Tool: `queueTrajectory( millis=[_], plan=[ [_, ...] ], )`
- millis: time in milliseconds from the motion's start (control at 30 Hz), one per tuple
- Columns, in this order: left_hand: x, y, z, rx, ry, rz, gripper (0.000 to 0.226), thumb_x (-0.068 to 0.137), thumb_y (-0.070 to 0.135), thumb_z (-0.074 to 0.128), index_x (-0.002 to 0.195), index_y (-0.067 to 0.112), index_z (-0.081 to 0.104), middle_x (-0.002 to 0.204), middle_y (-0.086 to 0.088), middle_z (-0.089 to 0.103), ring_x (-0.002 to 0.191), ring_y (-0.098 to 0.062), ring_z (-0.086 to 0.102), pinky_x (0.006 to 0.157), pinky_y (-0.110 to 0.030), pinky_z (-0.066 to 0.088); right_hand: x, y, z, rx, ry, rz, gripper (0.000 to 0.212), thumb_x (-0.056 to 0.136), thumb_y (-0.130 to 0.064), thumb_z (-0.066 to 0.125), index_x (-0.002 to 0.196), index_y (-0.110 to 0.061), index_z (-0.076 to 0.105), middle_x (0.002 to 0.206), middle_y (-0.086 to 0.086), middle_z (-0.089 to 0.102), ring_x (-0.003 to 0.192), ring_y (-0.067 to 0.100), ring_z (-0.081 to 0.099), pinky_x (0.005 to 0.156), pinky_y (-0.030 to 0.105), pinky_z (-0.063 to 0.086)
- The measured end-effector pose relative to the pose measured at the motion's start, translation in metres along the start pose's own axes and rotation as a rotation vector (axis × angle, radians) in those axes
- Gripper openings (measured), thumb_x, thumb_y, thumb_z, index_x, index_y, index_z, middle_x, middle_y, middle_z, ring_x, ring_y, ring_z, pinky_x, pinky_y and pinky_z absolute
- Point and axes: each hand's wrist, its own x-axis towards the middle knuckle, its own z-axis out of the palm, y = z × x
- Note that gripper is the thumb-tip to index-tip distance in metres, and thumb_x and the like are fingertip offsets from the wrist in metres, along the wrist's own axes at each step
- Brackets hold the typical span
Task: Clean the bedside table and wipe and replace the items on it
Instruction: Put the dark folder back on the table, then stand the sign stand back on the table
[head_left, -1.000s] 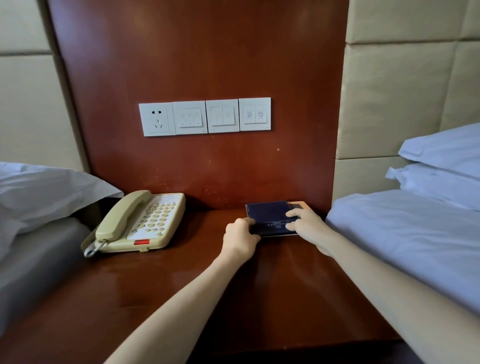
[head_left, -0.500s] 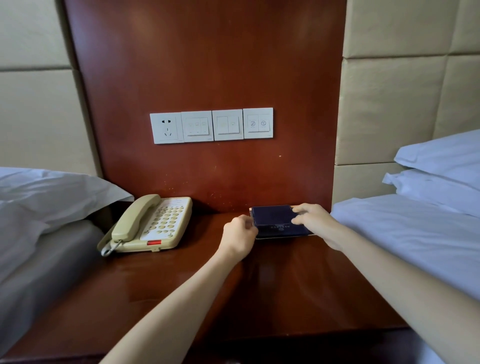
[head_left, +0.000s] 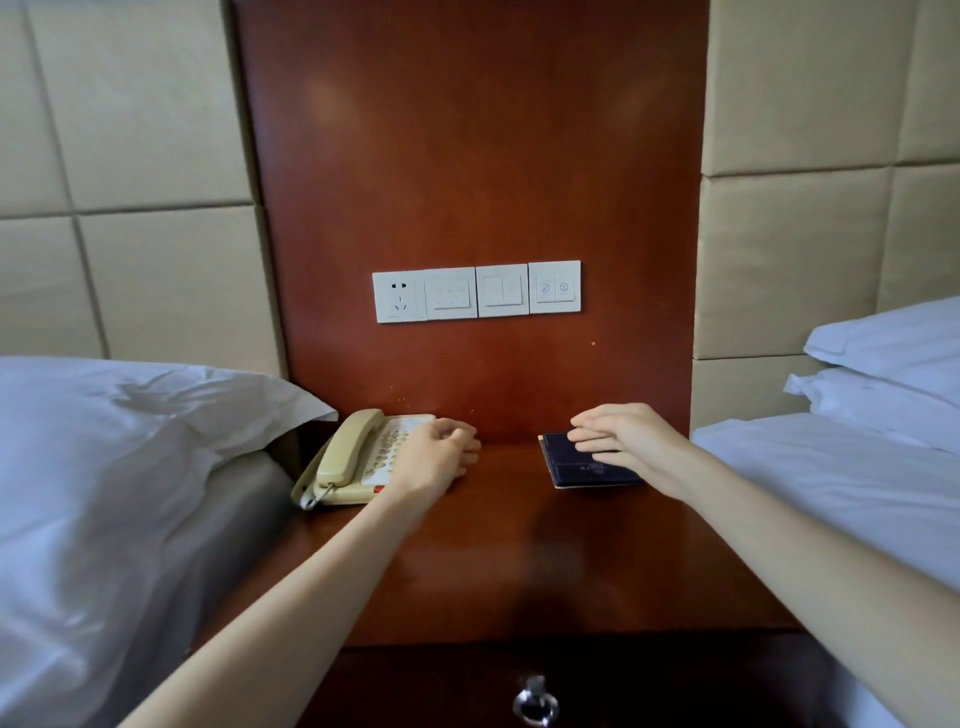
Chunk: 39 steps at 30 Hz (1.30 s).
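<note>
Two beds with white linen flank the scene: the left bed (head_left: 104, 493) carries a white pillow (head_left: 156, 410) whose corner reaches over the table's left edge, and the right bed (head_left: 841, 483) has stacked pillows (head_left: 893, 364) at its head. Between them stands the dark red-brown bedside table (head_left: 519, 561), its polished top backed by a matching wooden wall panel (head_left: 467, 156) with a row of white switch plates (head_left: 475, 291). A drawer front below shows a metal ring pull (head_left: 535, 704). At the back left of the tabletop sits a cream telephone (head_left: 358, 457), handset in its cradle. The left hand (head_left: 436, 460) lies over the phone's right side, fingers loosely curled at its edge; whether they grip it cannot be told. At the back right lies a flat dark blue folder (head_left: 576, 467), and the right hand (head_left: 623, 439) is spread over its far right part, fingers extended and flat, not closed around it.
</note>
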Motion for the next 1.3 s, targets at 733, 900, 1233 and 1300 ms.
queueTrajectory(
  millis=[733,900,1233,1300],
  plan=[
    [-0.125,0.032,-0.233,0.196,0.160,-0.009,0.024,0.096,0.012,0.040,0.097,0.013,0.064,0.096,-0.006,0.070,0.083,-0.017,0.066,0.079,-0.029,0.050,-0.077,-0.093,0.215,0.138,-0.300,-0.080,0.022,0.093,-0.013,0.057,0.109,0.000,0.065,0.105,0.018,0.070,0.095,0.027,0.068,0.083,0.033,0.054],
    [-0.145,0.020,-0.291,0.278,0.248,-0.053,0.020,0.094,0.012,0.046,0.100,0.008,0.064,0.095,-0.009,0.069,0.087,-0.025,0.066,0.078,-0.032,0.049,-0.086,-0.109,0.269,0.169,-0.398,-0.068,0.019,0.097,-0.010,0.049,0.107,-0.001,0.063,0.098,0.015,0.069,0.089,0.025,0.065,0.078,0.031,0.052],
    [-0.176,-0.021,-0.392,0.636,0.447,-0.264,0.017,0.085,0.002,0.050,0.075,0.015,0.054,0.078,-0.011,0.049,0.076,-0.019,0.044,0.066,-0.028,0.032,-0.115,-0.119,0.388,0.083,-0.542,-0.147,0.008,0.092,-0.008,0.054,0.096,-0.008,0.061,0.090,0.011,0.065,0.071,0.017,0.059,0.062,0.024,0.046],
    [-0.178,-0.027,-0.409,0.699,0.465,-0.346,0.021,0.089,0.007,0.051,0.069,0.015,0.053,0.086,-0.010,0.052,0.081,-0.021,0.047,0.071,-0.030,0.037,-0.119,-0.119,0.409,0.064,-0.568,-0.156,0.007,0.091,-0.005,0.053,0.092,-0.010,0.058,0.085,0.010,0.060,0.064,0.014,0.054,0.055,0.022,0.041]
  ],
)
